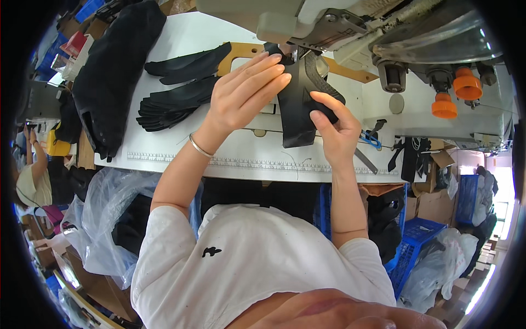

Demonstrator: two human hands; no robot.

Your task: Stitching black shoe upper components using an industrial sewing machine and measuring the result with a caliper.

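A flat black piece [296, 118], which looks like leather or fabric, lies under the needle area of a sewing machine [327, 27]. My left hand [244, 94] reaches to its left edge, fingers stretched out and close together, the tips beside the needle. On the right, my right hand [338, 129] pinches the piece between thumb and forefinger. A curved, textured dark strip [318, 74] runs along the piece's right side. Left of my left hand, several black cut pieces [176, 101] lie fanned in a pile, with more black pieces [189, 64] behind them.
A printed ruler [246, 164] runs along the front of the white table [148, 145]. Blue-handled snips [371, 140] lie at the right. Orange knobs [467, 85] hang from the machine. A large black bundle [118, 71] covers the table's left end. Blue crates [408, 257] stand below right.
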